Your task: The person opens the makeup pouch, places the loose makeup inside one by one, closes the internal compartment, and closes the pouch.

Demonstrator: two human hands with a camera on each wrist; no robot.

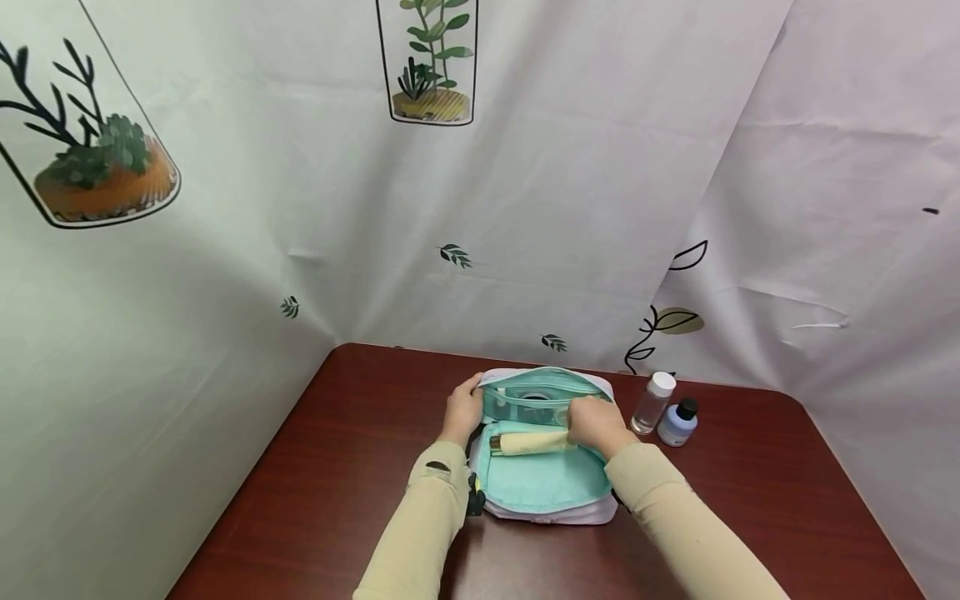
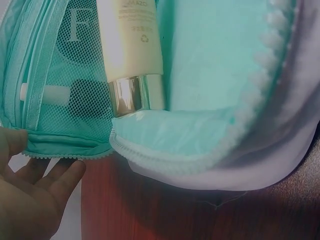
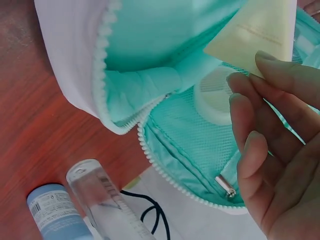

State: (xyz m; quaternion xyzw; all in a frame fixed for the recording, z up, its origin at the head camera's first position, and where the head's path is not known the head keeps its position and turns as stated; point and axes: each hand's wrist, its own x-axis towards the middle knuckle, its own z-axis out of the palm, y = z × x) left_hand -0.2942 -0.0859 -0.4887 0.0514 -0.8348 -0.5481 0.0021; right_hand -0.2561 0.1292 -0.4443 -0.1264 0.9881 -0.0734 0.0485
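An unzipped toiletry bag (image 1: pixel 547 487) with a teal lining sits on the table, its lid raised at the back. My left hand (image 1: pixel 462 412) holds the lid's left edge, thumb inside and fingers behind in the left wrist view. My right hand (image 1: pixel 596 423) pinches the flat end of a cream-coloured squeeze tube (image 1: pixel 528 442) between thumb and fingertips. The tube lies sideways over the main compartment, its gold cap (image 2: pixel 129 95) to the left. Inside the lid, a mesh pocket (image 2: pixel 52 117) holds a white item with a dark cap (image 2: pixel 90 97) and a round white item (image 3: pixel 215 95).
Right of the bag stand a clear bottle with a white cap (image 1: pixel 651 408) and a pale blue bottle with a black cap (image 1: pixel 677 423). A printed curtain (image 1: pixel 525 208) hangs behind the reddish-brown table (image 1: pixel 337 467).
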